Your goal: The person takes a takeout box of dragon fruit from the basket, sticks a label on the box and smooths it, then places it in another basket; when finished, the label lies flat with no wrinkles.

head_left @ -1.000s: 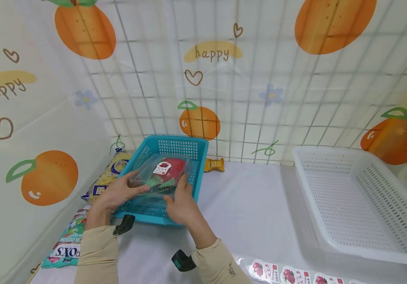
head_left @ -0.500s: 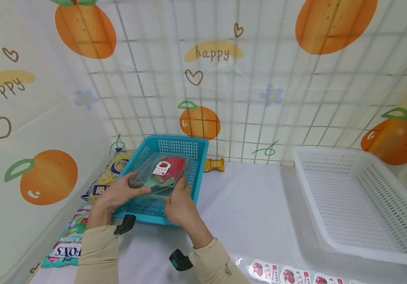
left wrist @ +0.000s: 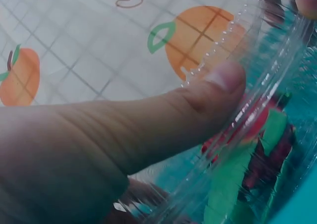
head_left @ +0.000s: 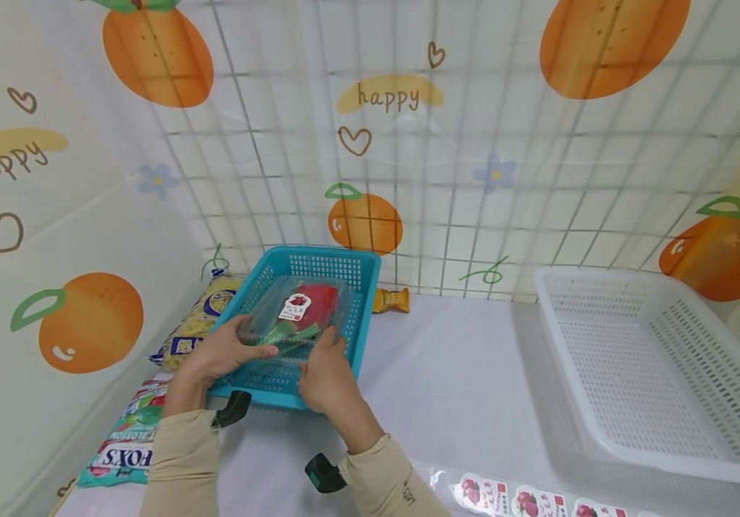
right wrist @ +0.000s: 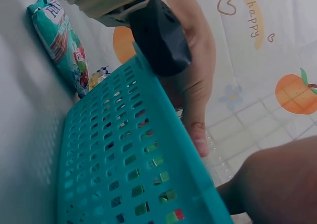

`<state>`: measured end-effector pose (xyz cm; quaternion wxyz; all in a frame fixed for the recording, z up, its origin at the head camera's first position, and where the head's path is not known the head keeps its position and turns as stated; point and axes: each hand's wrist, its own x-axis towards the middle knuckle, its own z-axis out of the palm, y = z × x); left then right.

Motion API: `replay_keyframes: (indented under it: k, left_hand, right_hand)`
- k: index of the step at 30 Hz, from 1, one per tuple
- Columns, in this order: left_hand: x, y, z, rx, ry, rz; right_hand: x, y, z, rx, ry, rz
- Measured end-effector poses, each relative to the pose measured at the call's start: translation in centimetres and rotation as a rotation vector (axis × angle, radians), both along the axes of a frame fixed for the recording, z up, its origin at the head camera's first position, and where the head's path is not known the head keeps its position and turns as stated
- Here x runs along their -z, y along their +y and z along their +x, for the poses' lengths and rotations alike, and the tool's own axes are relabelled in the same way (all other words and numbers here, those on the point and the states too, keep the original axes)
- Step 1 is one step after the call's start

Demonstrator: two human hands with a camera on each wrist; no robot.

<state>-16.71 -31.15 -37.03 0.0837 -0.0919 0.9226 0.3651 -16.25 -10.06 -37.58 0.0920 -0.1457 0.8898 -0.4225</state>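
A clear plastic clamshell box (head_left: 314, 309) with a red and green fruit and a white sticker label (head_left: 294, 307) sits tilted inside the teal basket (head_left: 372, 316). My left hand (head_left: 230, 352) grips its left front corner; in the left wrist view the thumb (left wrist: 188, 107) presses along the clear rim, and the other fingers are mostly hidden. At the right front corner my right hand (head_left: 332, 377) holds the box, its fingertips partly hidden. The right wrist view shows the basket's perforated wall (right wrist: 173, 130), with both hands beyond it.
Left of the basket lie a yellow pasta bag (head_left: 198, 319) and a teal FOX'S sweets bag (head_left: 124, 441). A small gold packet (head_left: 392, 300) lies behind its right side. A white basket (head_left: 576, 388) stands right; a sticker strip (head_left: 505, 495) runs along the front.
Both hands keep their grip on the box. My right hand has shifted slightly down and left, and the box has moved a little within the basket.
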Motion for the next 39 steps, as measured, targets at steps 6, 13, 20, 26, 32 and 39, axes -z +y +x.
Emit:
replay_keyframes:
  k: [6,13,20,26,32,39]
  left_hand:
    - [0.1,0.1,-0.2,0.009,-0.009,-0.04]
    - [0.1,0.4,-0.3,-0.001,-0.018,-0.073]
    - [0.3,0.5,-0.3,-0.016,-0.021,-0.09]
    - [0.3,0.7,-0.2,-0.014,-0.037,-0.101]
    - [0.3,0.7,-0.3,-0.006,-0.033,-0.13]
    - [0.5,0.8,-0.3,0.004,-0.034,-0.172]
  right_hand:
    - [0.2,-0.3,-0.1,0.011,0.019,0.042]
    - [0.2,-0.4,-0.2,0.013,0.001,0.054]
    - [0.1,-0.7,-0.3,0.019,-0.016,0.068]
    - [0.2,-0.9,-0.1,0.033,-0.037,0.127]
    - [0.2,-1.1,-0.2,0.026,-0.05,0.154]
    - [0.5,-1.3,-0.2,0.022,-0.044,0.22]
